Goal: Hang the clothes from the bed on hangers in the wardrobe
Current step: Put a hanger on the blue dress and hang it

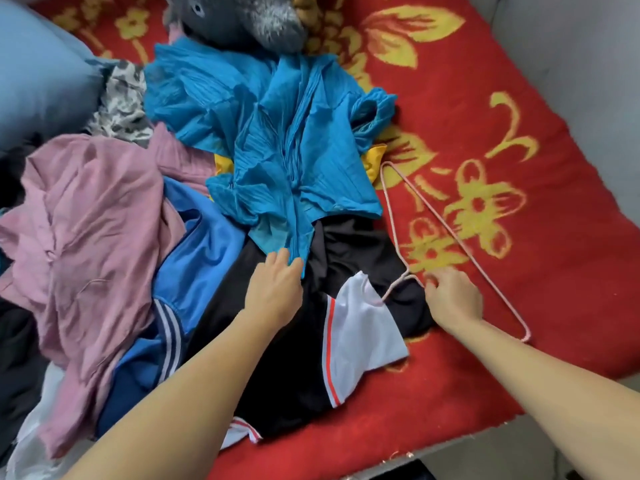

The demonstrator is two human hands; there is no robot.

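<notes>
A: Where does the pink hanger lie?
B: Flat on the red, yellow-flowered bed, just right of the black jersey. Its hook reaches onto the jersey and touches the white sleeve. The red cover shows through the hanger's triangle.
A: And the right hand?
B: It sits at the jersey's right edge. Its fingers are curled narrow and pinch the hanger's wire at the base of the hook.
A: The left hand?
B: It is over the jersey's upper part, with its fingers curled onto the bottom tip of the teal garment. That garment sprawls crumpled above the jersey and overlaps its top edge.
A: What else is in the heap?
B: A blue garment with white stripes touches the jersey's left side. A pink garment is heaped farther left of the jersey. Well above the jersey, past the teal cloth, a grey plush toy rests on the bed.
</notes>
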